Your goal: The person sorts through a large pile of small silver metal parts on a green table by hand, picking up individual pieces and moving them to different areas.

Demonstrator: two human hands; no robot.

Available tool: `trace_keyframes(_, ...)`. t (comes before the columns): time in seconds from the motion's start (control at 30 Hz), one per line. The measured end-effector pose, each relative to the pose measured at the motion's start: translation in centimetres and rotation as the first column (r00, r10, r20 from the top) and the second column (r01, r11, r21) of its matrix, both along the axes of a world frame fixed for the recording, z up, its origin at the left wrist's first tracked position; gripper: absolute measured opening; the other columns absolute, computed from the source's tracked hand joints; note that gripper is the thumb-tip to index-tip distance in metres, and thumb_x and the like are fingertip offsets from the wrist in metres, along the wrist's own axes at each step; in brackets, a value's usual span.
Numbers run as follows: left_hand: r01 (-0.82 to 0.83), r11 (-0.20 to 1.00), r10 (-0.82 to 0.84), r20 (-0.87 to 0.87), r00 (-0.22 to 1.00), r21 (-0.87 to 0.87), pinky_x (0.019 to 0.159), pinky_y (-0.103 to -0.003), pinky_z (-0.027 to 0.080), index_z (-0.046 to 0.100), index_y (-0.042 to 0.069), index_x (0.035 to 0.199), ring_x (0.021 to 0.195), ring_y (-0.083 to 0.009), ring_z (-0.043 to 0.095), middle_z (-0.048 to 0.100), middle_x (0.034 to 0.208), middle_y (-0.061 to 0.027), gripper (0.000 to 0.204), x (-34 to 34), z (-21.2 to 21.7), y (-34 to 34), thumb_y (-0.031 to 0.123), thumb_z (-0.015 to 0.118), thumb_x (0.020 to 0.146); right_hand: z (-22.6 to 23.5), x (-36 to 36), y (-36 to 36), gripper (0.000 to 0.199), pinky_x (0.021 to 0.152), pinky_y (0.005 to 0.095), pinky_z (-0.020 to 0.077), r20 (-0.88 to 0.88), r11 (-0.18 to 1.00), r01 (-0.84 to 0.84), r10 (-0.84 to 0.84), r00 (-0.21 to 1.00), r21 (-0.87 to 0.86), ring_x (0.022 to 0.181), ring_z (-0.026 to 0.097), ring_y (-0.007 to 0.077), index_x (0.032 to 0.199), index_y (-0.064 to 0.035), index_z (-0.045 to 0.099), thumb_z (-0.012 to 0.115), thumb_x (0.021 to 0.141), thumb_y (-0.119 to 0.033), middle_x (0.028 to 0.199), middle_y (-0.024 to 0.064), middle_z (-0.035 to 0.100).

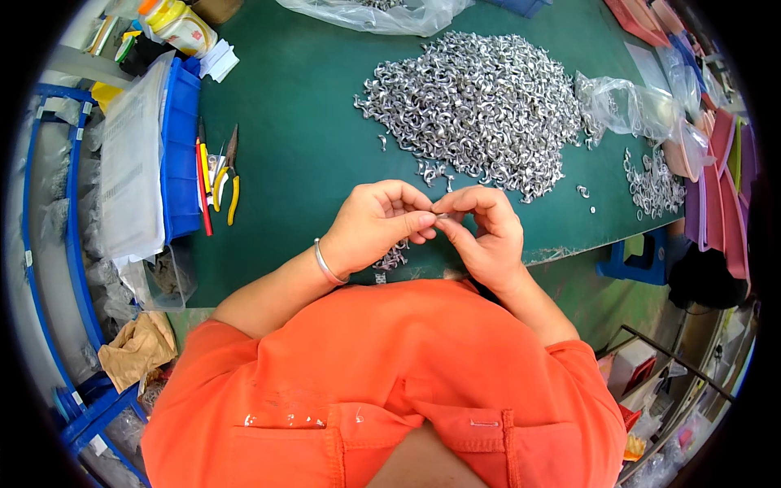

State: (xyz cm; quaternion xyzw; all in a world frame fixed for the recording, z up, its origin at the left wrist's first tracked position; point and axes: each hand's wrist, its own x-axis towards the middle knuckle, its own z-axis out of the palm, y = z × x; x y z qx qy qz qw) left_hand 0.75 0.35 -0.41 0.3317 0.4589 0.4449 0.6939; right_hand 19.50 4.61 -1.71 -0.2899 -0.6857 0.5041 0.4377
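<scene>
My left hand (377, 224) and my right hand (486, 232) meet fingertip to fingertip above the green table (285, 106). Both are closed in a pinch around a small silver metal piece (441, 216), mostly covered by the fingers, so its exact shape is hidden. Just beyond them spreads a large heap of small curved silver metal pieces (488, 106), with a few loose ones (435, 172) at its near edge. Partly under my left hand lies a smaller cluster of metal pieces (392, 257), close to the table's front edge.
On the left are yellow-handled pliers (230, 183), a red pen (204, 191) and a blue tray (181, 154) with papers. Metal rings (653, 185) and a clear plastic bag (622, 104) lie at the right. A blue stool (639, 259) stands below the table's right edge.
</scene>
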Motion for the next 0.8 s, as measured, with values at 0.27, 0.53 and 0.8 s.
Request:
trace_keyframes(0.27,-0.138,0.912,0.208,-0.146,0.967,0.386,0.078,-0.027,0.057,0.062,-0.005,0.097,0.088,-0.0146,0.067,0.066,0.098,-0.0109,0.015,0.0,-0.6,-0.8,-0.008,0.068,0.084,-0.6,-0.1,2.3,0.021,0.07,0.0358,0.0496,0.381,0.93,0.112,-0.251,0.89,0.351,0.081,0.061,0.0285,0.092,-0.0019,0.055,0.066,0.077,0.007,0.091,0.0122,0.062)
trace_keyframes(0.53,-0.064,0.736,0.399,-0.356,0.845,0.674,0.076,-0.026,0.056,0.063,-0.002,0.093,0.084,-0.0169,0.068,0.068,0.094,-0.0106,0.017,0.2,-1.5,-1.5,-0.01,0.071,0.08,-3.0,-0.2,2.5,0.02,0.069,0.0356,0.0495,0.354,0.913,0.148,-0.292,0.888,0.38,0.076,0.061,0.0273,0.086,-0.0024,0.055,0.071,0.075,0.004,0.084,0.0101,0.062)
trace_keyframes(0.8,0.35,0.612,0.426,-0.669,0.609,0.709,0.071,-0.033,0.05,0.066,0.004,0.08,0.076,-0.0224,0.065,0.067,0.084,-0.0063,0.015,-0.8,-1.4,-0.9,-0.007,0.07,0.071,-2.6,0.6,1.7,0.026,0.083,0.0289,0.0528,-0.235,0.989,-0.055,0.023,0.972,-0.134,0.092,0.061,0.0162,0.092,-0.0026,0.048,0.063,0.083,0.017,0.1,0.0131,0.061)
